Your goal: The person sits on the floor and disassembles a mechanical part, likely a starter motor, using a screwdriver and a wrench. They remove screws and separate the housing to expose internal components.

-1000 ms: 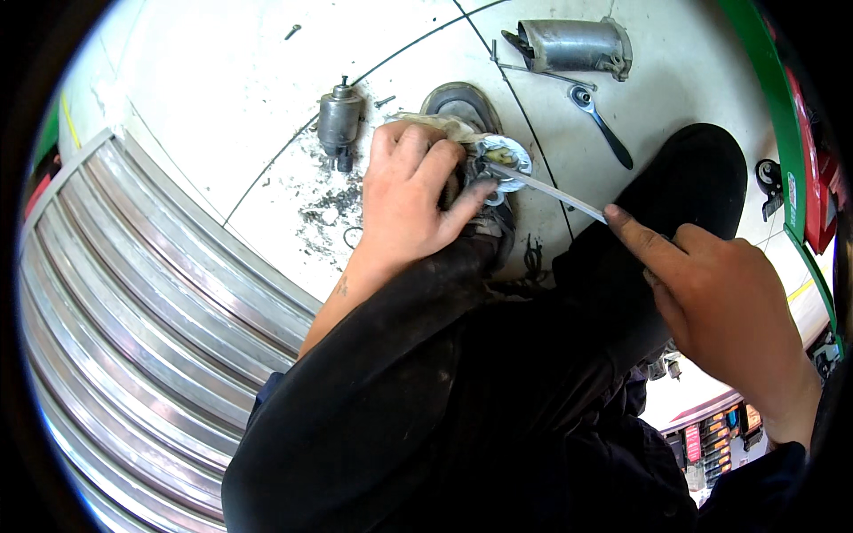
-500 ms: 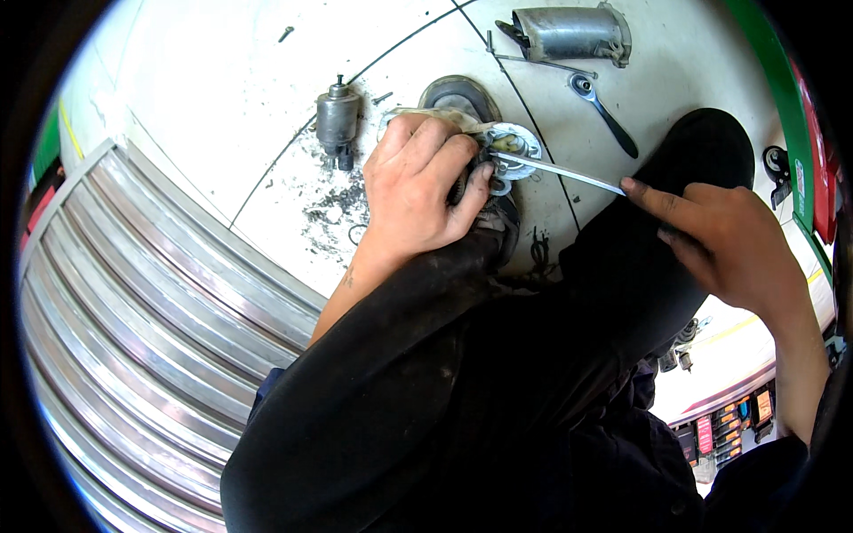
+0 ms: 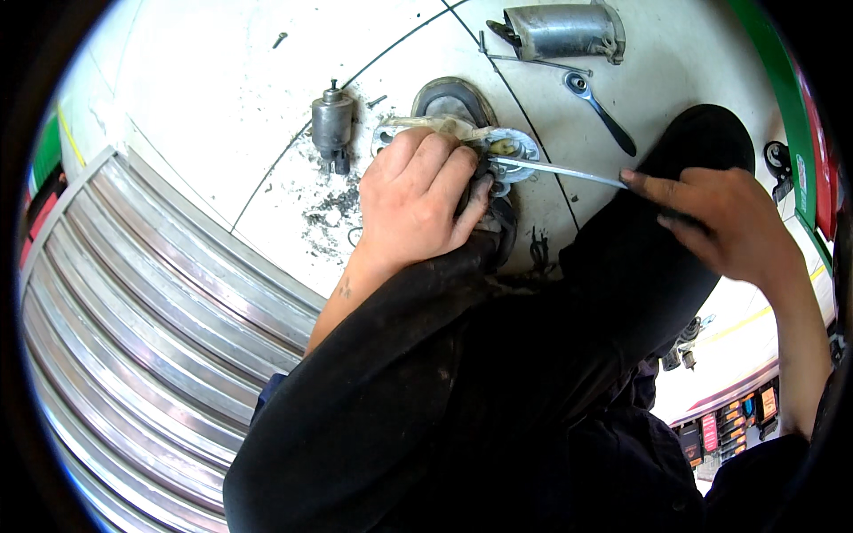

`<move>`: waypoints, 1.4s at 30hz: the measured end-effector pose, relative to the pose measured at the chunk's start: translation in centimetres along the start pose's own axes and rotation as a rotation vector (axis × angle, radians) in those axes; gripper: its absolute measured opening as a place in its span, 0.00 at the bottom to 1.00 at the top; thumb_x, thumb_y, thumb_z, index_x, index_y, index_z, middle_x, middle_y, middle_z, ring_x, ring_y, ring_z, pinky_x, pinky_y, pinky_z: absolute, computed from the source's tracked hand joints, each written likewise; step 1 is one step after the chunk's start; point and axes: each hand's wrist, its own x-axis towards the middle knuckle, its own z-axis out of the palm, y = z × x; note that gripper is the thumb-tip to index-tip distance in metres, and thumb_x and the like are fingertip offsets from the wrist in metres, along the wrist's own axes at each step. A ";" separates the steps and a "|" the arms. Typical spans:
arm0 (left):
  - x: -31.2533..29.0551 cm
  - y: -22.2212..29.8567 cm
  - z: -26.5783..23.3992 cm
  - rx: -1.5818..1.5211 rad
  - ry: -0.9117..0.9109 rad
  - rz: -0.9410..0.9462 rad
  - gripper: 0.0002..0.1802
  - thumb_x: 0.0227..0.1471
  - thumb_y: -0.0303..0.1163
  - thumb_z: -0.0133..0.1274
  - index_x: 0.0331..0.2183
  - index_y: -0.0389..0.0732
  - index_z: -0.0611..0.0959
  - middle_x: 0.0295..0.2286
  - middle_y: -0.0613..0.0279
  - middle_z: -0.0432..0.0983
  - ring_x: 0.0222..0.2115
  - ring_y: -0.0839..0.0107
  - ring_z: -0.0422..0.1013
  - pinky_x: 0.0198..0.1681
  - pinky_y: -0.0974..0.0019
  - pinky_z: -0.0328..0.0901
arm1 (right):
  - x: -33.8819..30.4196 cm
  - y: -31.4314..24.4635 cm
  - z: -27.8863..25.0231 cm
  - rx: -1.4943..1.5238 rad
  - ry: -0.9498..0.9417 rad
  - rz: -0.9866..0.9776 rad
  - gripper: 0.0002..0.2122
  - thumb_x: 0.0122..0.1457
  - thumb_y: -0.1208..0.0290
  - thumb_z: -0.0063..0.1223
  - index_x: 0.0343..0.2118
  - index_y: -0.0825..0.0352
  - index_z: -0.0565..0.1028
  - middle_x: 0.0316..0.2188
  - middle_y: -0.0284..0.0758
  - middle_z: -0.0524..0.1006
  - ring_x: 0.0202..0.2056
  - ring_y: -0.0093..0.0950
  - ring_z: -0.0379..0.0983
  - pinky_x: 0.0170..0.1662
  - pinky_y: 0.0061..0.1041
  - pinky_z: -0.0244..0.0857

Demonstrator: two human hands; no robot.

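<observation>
My left hand (image 3: 418, 195) is wrapped over a pale cast-metal housing (image 3: 524, 171), steadying it against my grey shoe (image 3: 453, 93). The hand covers much of the housing; its round open end faces right and shows a yellowish part inside. From the right, my right hand (image 3: 724, 218) grips a screwdriver (image 3: 569, 171), with the index finger stretched along the long silver shaft. The tip reaches into the housing beside my left fingertips, where its exact contact is hidden. Most of the handle is covered by the palm.
On the pale floor lie a metal cylinder with a terminal end (image 3: 332, 129), a silver motor casing (image 3: 564, 33), long thin bolts (image 3: 542, 62), a ratchet wrench (image 3: 600, 111) and a small bolt (image 3: 280, 40). Ribbed metal panelling (image 3: 169, 302) fills the left. Dark grime marks the floor.
The housing has tilted slightly under my left hand, baring more of its left part. My right hand and the screwdriver's shaft have shifted a little; the tip stays at the housing.
</observation>
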 end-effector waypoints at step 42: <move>-3.1 -4.4 0.6 -0.501 0.073 -0.007 0.22 0.44 0.37 0.69 0.37 0.36 0.78 0.47 0.51 0.76 0.51 0.46 0.70 0.55 0.47 0.64 | -0.7 9.5 5.0 -0.221 0.511 0.369 0.24 0.67 0.61 0.56 0.64 0.58 0.71 0.53 0.46 0.78 0.44 0.37 0.79 0.53 0.34 0.71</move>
